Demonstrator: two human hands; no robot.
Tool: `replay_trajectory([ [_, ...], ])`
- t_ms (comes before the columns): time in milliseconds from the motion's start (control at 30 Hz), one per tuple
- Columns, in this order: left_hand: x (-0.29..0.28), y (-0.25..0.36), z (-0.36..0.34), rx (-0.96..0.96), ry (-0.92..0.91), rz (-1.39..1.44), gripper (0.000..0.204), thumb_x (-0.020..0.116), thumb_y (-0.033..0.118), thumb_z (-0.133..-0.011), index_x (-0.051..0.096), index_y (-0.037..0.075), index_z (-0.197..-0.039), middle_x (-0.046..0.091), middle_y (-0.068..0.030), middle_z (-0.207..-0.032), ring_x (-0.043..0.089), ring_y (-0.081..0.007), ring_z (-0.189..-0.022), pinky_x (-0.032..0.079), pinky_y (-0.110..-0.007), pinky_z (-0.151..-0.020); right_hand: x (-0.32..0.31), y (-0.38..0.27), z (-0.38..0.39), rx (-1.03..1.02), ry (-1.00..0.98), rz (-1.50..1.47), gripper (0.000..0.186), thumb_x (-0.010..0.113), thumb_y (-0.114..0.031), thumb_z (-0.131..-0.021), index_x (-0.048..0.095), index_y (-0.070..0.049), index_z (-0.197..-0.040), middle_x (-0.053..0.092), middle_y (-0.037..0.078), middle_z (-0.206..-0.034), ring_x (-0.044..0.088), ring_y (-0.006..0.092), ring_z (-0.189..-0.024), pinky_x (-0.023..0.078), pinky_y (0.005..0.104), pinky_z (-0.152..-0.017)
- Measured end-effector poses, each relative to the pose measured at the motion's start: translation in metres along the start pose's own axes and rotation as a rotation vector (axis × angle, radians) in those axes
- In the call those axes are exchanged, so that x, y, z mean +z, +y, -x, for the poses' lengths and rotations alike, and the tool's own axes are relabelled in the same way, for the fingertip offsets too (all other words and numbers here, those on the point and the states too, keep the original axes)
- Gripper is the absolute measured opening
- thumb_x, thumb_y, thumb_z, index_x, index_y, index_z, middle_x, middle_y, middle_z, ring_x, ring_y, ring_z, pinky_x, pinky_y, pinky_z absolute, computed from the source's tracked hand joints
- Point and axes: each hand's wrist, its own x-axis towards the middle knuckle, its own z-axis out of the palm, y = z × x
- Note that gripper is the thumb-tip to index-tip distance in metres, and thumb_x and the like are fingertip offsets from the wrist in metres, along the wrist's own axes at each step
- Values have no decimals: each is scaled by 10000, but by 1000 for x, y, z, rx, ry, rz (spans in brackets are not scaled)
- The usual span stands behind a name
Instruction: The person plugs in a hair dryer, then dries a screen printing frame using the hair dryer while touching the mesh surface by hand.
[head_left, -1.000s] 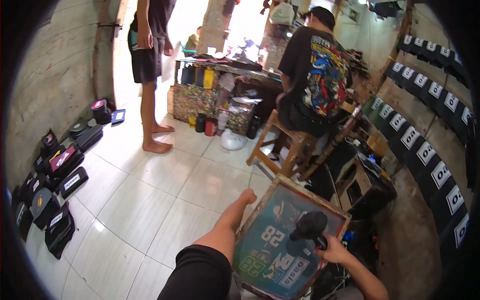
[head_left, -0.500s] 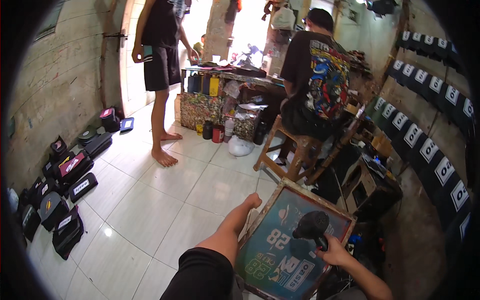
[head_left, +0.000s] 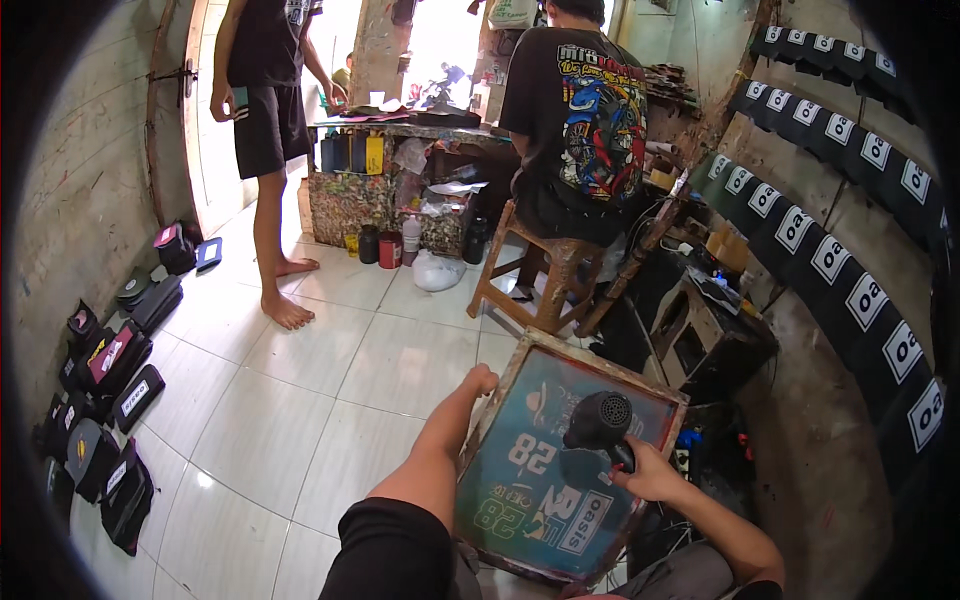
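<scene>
A wooden-framed printing screen (head_left: 545, 500), with a blue-green mesh bearing pale designs, stands tilted in front of me. My left hand (head_left: 482, 379) is closed at the upper part of its left edge, and the fingers are mostly hidden behind the wood. Over the right half of the mesh, my right hand (head_left: 650, 472) grips a black hair dryer (head_left: 598, 420) by its handle. The dryer's round rear grille faces up toward me, and its nozzle end points down and left at the mesh. Whether it touches the mesh, I cannot tell.
Beyond the screen, a person in a black shirt (head_left: 575, 120) sits on a wooden stool (head_left: 540, 270). Another person (head_left: 270, 120) stands by a cluttered workbench (head_left: 350, 205). Black pouches (head_left: 140, 395) line the left wall; black printed panels (head_left: 790, 225) hang at right, above a worn wooden box (head_left: 690, 335).
My view has swung, so the whole scene sits further left and slightly higher. The dryer has shifted a little to the right over the mesh and turned slightly. Both hands keep their hold.
</scene>
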Motion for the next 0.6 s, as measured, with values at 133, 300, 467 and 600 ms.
replay_trajectory([
  [133,7,12,-1,79,-33,-60,346,516,176,-787,692,-107,-695,692,-232,-704,691,-314,-614,569,-420,-602,2,-13,4,35,4,26,454,717,-173,-762,530,43,-1114,642,229,-928,657,379,-907,495,436,-804],
  [300,14,-1,-18,104,-97,-119,355,523,217,-864,712,-60,-745,712,-181,-724,681,-255,-574,557,-405,-562,6,-16,7,-11,-5,-25,451,708,-159,-770,517,33,-1130,638,224,-936,655,380,-889,495,440,-790],
  [467,25,4,-18,129,-133,-273,407,546,333,-942,749,-4,-837,717,-153,-744,676,-250,-698,554,-415,-734,14,-15,3,-49,-15,7,518,719,-124,-766,510,36,-1212,644,187,-927,669,337,-875,511,410,-783],
  [600,-1,1,-3,48,-154,-215,438,532,335,-950,758,13,-758,720,-138,-726,693,-260,-699,564,-422,-716,15,-11,0,68,-80,-60,521,726,-123,-765,514,23,-1218,649,169,-935,674,316,-863,513,404,-783],
])
